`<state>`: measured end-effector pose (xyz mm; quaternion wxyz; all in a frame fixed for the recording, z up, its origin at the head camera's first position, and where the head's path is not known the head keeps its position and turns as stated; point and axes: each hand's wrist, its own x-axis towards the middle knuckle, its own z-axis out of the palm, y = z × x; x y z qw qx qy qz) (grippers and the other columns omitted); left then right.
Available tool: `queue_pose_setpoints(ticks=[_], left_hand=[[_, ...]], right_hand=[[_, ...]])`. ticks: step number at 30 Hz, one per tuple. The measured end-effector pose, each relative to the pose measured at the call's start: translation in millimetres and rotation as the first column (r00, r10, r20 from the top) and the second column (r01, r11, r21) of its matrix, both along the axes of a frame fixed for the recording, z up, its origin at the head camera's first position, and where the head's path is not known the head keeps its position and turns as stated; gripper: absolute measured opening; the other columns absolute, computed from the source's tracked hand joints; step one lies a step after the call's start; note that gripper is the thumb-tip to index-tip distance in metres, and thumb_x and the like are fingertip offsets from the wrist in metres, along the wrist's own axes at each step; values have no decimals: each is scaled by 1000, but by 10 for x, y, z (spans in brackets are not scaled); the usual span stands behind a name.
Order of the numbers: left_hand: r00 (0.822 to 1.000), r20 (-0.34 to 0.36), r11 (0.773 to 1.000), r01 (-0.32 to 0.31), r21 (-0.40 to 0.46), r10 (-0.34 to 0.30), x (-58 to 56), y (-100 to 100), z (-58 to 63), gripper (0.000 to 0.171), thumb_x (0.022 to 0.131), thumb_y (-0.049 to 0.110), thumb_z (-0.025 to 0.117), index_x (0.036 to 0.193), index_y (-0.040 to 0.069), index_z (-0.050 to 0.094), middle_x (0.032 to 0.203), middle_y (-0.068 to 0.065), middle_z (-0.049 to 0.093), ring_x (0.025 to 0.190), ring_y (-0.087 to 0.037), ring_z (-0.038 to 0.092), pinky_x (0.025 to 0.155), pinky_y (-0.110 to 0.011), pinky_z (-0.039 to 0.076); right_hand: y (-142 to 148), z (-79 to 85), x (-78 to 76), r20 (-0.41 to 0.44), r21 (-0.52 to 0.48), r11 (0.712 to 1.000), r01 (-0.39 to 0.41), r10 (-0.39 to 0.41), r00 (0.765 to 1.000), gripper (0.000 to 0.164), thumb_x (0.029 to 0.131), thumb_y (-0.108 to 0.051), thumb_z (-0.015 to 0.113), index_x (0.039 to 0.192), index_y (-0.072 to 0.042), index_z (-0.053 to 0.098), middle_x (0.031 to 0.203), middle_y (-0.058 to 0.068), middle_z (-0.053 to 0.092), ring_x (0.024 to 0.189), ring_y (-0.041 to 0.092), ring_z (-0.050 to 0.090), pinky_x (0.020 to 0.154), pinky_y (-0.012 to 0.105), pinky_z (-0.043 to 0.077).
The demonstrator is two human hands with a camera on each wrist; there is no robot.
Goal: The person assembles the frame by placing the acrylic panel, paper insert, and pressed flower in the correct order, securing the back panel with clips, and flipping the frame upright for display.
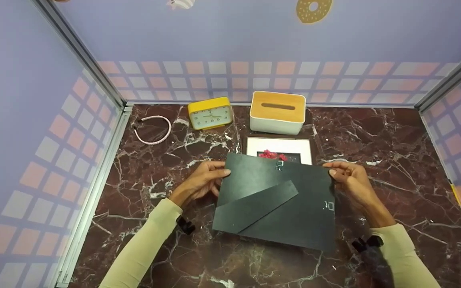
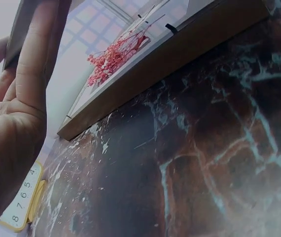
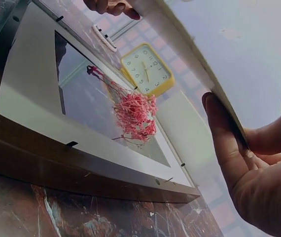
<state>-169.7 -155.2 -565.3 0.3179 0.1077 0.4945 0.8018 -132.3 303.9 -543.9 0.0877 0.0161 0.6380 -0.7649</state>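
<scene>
A black picture frame backing board (image 1: 270, 208) with a slanted stand leg is held tilted by both hands. My left hand (image 1: 203, 179) pinches its upper left edge, thumb on the black face. At the upper right corner my right hand (image 1: 350, 180) pinches it between thumb and fingers. Below the board lies the picture frame (image 3: 101, 170), its back side up, with small black tabs along the inner edge. Pink dried flowers (image 3: 134, 114) lie inside on the white mat (image 3: 27, 94) and dark centre. In the head view the board hides most of the frame.
Behind the frame stand a yellow clock (image 1: 210, 114) and a white tissue box (image 1: 277, 113) with a wooden lid. A pale headband (image 1: 153, 130) lies at the back left. Patterned walls enclose the dark marbled table (image 1: 394, 192) on its left, back and right.
</scene>
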Motion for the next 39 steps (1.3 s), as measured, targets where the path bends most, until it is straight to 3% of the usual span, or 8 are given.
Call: queue_pose_setpoints(ticks=[9,16,17,22,28,31,36,39], left_hand=[[996,-26,995,-85,46,86,51,42,-45,38,108,-8,54,144,-19,58,102,-20,81,78,-32,83,52,-41,65],[981,-1,976,-195,101,196,127,77,-45,25,108,-9,52,124,-9,71,93,-18,80,71,-26,81,50,-39,64],[977,5,969,-213,122,214,138,85,-48,24,108,-10,51,118,-7,72,89,-16,79,69,-24,81,49,-38,64],[951,43,923,-308,230,306,183,152,-50,32,108,-13,45,89,6,62,73,-10,74,62,-19,78,49,-40,64],[911,64,875,-410,259,408,245,262,-14,32,108,-13,46,87,9,57,82,-10,75,66,-22,79,51,-44,64],[890,81,852,-454,261,449,280,329,-12,32,107,-13,48,86,10,56,80,-8,72,63,-19,77,50,-42,64],[865,102,828,-499,254,491,342,456,-14,28,109,-10,49,89,8,57,81,-11,74,68,-23,79,52,-41,65],[851,110,815,-524,248,514,377,534,-14,28,109,-8,51,88,9,57,82,-10,74,68,-23,79,52,-40,65]], right_hand=[[-3,-70,-54,7,-73,997,-11,12,1000,37,113,-11,62,146,5,60,117,9,80,98,21,81,81,34,68],[26,-99,-27,26,-97,995,28,-25,999,45,115,-17,60,152,8,53,107,8,79,92,19,79,79,31,67],[26,-97,-17,36,-89,995,42,-39,999,43,115,-19,61,150,6,56,105,6,78,88,14,76,74,26,64],[-9,-98,35,51,-113,989,91,-85,995,30,116,-24,59,134,-4,71,104,3,78,85,11,74,69,24,62],[-81,-106,55,-24,-311,944,112,-126,992,36,119,-24,50,114,-3,78,104,6,76,89,16,75,77,31,65],[-133,-118,67,-65,-395,915,79,-114,991,41,120,-25,45,113,0,76,102,10,76,91,22,79,79,37,68],[-255,-146,103,-83,-419,906,60,-104,991,39,121,-24,43,119,2,72,103,13,77,94,28,81,82,43,69],[-341,-162,125,-82,-408,910,72,-115,990,35,120,-21,45,108,1,69,100,13,75,91,27,81,80,41,68]])
